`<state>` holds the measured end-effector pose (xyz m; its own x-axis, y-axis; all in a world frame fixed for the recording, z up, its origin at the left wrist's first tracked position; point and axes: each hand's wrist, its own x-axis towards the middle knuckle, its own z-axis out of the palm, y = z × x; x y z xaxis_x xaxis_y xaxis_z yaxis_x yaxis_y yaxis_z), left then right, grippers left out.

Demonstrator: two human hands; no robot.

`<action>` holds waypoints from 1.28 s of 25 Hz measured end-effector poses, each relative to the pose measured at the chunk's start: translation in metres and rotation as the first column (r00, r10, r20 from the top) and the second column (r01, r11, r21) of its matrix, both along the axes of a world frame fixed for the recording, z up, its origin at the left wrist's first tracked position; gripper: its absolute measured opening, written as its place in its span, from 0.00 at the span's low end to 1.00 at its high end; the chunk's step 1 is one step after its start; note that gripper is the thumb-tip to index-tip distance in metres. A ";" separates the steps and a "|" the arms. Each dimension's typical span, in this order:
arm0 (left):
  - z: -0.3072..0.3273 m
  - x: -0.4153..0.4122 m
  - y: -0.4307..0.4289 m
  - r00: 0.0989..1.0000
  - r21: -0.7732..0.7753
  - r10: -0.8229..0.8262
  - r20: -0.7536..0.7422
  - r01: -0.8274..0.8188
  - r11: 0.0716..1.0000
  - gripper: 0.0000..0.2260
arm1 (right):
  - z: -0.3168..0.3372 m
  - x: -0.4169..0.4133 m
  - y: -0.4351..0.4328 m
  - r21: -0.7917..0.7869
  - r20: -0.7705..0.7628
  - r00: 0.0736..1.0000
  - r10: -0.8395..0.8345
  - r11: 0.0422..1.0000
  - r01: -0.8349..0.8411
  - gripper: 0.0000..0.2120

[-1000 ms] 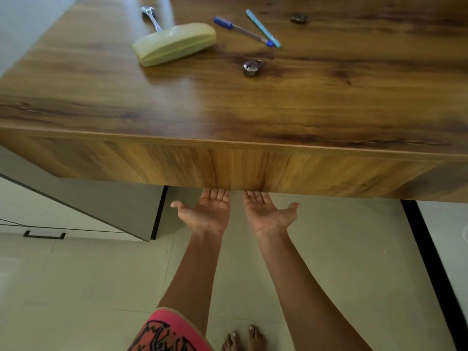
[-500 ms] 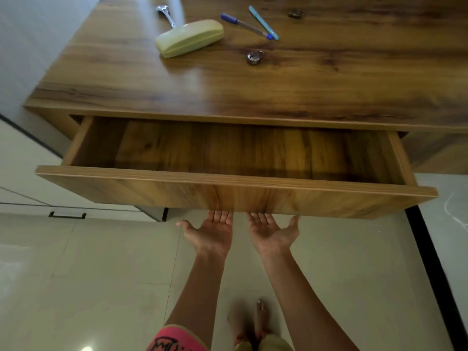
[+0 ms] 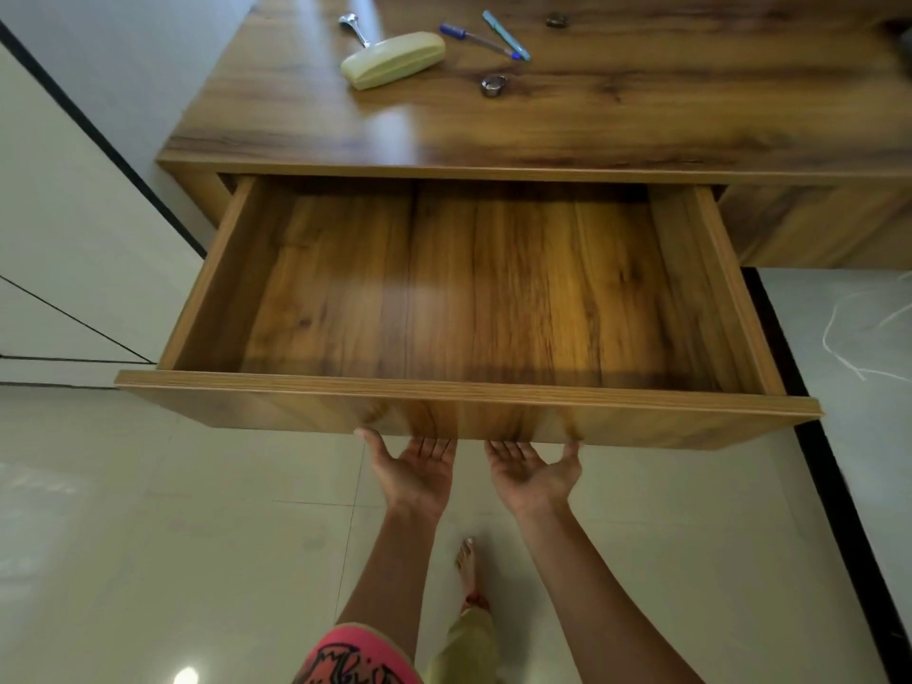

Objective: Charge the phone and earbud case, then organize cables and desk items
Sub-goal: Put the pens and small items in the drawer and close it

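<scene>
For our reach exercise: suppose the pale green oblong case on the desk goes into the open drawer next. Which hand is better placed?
Left, probably. The pale green oblong case lies slightly left of the left hand, so that arm reaches straight ahead; the right hand would have to cross over.

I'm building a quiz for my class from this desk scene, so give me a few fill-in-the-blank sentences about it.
The drawer is ___, not shut.
The left hand and right hand lie palm-___ under its front.
___ pens lie on the desk.
The pale case lies ___ of the pens.
Missing: open; up; Two; left.
</scene>
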<state>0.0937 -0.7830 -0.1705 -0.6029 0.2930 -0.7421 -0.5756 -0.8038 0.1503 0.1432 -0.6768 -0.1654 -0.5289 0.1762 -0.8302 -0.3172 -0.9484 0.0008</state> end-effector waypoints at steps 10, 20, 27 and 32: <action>-0.003 0.051 -0.031 0.996 0.006 -0.059 -0.060 0.060 0.998 0.43 | -0.002 0.053 -0.031 0.054 -0.039 0.999 0.002 0.999 0.001 0.40; 0.006 0.064 -0.039 0.887 -0.567 -0.459 -0.055 0.351 0.745 0.35 | 0.008 0.062 -0.035 0.129 0.116 0.992 0.056 0.989 -0.071 0.38; 0.090 0.106 -0.027 0.573 -0.872 -0.744 -0.345 -0.489 0.027 0.07 | 0.116 0.072 -0.072 0.726 0.409 0.908 0.092 0.570 -0.385 0.10; 0.174 0.049 -0.004 0.384 -0.695 -0.825 -0.415 -0.719 0.015 0.09 | 0.204 0.040 -0.044 0.954 0.299 0.951 0.078 -0.022 -0.299 0.06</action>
<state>0.1428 -0.7868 0.0037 -0.8721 0.0819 0.4824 0.4438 0.5475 0.7094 0.1828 -0.7209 0.0382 -0.6226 0.7825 0.0078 -0.0184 -0.0046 -0.9998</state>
